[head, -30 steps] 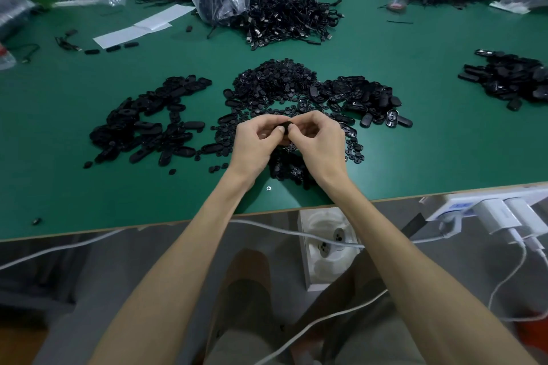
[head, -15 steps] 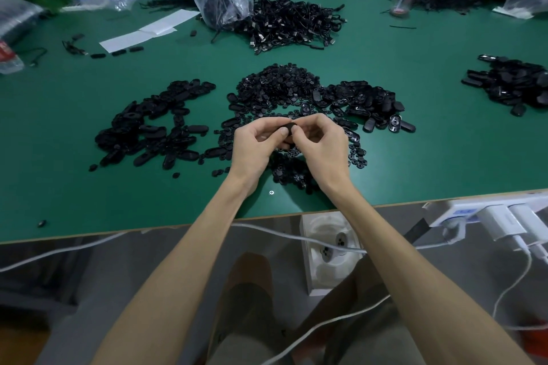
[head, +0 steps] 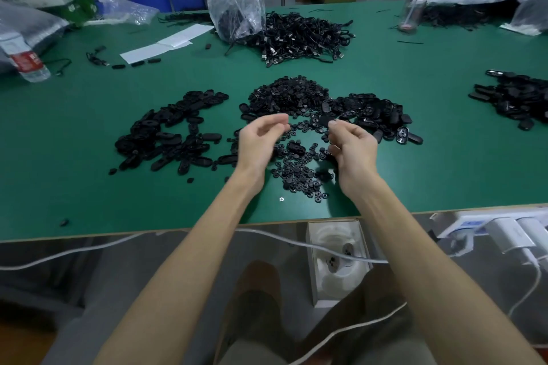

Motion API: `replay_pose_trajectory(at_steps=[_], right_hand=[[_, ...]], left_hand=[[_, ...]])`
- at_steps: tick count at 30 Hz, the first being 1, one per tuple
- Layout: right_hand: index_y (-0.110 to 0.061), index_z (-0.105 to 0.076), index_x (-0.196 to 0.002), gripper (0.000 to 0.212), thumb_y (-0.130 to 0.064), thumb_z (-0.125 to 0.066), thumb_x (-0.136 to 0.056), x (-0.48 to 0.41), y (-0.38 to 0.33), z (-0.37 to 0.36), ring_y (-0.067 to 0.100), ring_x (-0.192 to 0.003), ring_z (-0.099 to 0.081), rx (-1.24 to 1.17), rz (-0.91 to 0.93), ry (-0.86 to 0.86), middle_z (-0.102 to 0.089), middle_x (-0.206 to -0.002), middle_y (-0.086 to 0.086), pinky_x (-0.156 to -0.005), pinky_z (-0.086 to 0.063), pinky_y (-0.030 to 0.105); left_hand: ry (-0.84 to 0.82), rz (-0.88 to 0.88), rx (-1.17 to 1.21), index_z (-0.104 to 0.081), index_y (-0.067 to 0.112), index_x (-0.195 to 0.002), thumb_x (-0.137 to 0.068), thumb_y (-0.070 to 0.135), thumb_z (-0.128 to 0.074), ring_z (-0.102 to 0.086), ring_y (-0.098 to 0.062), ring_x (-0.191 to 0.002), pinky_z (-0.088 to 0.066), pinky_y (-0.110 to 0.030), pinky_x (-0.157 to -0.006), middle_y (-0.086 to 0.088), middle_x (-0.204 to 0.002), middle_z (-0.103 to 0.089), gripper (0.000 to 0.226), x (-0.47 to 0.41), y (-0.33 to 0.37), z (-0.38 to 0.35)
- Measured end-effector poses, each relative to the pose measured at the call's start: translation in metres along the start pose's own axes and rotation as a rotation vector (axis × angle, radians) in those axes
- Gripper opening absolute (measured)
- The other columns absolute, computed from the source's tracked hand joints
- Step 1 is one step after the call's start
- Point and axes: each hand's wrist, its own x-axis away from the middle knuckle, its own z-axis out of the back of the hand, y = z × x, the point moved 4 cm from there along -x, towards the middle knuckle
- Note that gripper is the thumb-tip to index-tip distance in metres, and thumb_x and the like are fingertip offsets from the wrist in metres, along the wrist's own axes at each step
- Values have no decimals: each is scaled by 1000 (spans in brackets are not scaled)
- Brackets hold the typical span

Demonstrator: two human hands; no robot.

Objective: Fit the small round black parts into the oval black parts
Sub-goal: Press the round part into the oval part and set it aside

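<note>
Green table (head: 89, 187), heaped black oval parts (head: 166, 133)

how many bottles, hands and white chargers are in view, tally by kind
bottles: 2 (water bottle, clear bottle)
hands: 2 (left hand, right hand)
white chargers: 2
total: 6
</note>
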Motion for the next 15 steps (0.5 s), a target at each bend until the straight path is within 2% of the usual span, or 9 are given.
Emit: replay_pose_trajectory(at_steps=[2,3,4,6,7,9,12,15], right_hand=[[-11,-71,-96,4,-8,-73,-93,-4,-3,3,6,-64,-57,-121,-73,7,-64,-74,-2,-61,-48,20],[-11,-71,-94,4,-8,-73,-94,-5,-4,4,6,-62,-56,-150,-86,17,-64,-72,-3,-60,-47,19],[-12,-70,-93,4,-8,-72,-94,-7,-4,6,6,-62,-56,-121,-73,31,-63,-72,-3,-60,-47,19],[-13,-69,-93,3,-11,-70,-95,-7,-6,6,6,-62,-54,115,29,20,-64,-76,-2,-59,-46,20],[-14,-69,-94,3,-12,-69,-95,-8,-8,5,6,-61,-54,240,86,-12,-65,-78,-1,-58,-45,20],[-17,-70,-93,3,-15,-69,-95,-9,-11,1,6,-58,-56,390,154,-65,-67,-78,1,-58,-46,21],[-18,-70,-94,3,-15,-68,-94,-19,-24,5,6,-60,-60,514,234,-15,-71,-80,1,-58,-48,20],[-19,-70,-88,8,-14,-70,-94,-35,-41,14,9,-67,-64,663,294,19,-73,-84,2,-66,-52,23]], left_hand=[[33,141,271,-72,6,-114,-101,-4,-57,-75,-20,-104,-58,-31,-97,-10,-113,-76,22,-8,-1,16],[58,176,326,-71,4,-112,-101,-5,-54,-76,-22,-99,-60,-31,-92,-13,-112,-76,22,-13,-1,25],[89,183,274,-71,5,-110,-102,-6,-52,-77,-21,-94,-62,-30,-86,-14,-112,-75,23,-18,0,35],[154,113,-127,-70,11,-105,-100,-13,-46,-75,-16,-89,-61,-25,-78,-10,-114,-72,34,-30,2,57],[186,62,-351,-69,14,-105,-99,-15,-43,-73,-15,-94,-61,-25,-82,-7,-117,-70,40,-38,3,69],[225,5,-708,-68,10,-115,-98,-14,-44,-65,-21,-113,-55,-35,-100,-9,-126,-65,38,-55,5,93],[262,45,-1174,-62,-1,-122,-104,5,-52,-51,-38,-126,-45,-48,-105,-22,-133,-57,21,-78,2,124],[177,129,-1466,-59,-4,-121,-107,30,-56,-47,-45,-128,-36,-51,-108,-29,-136,-54,37,-85,-4,132]])
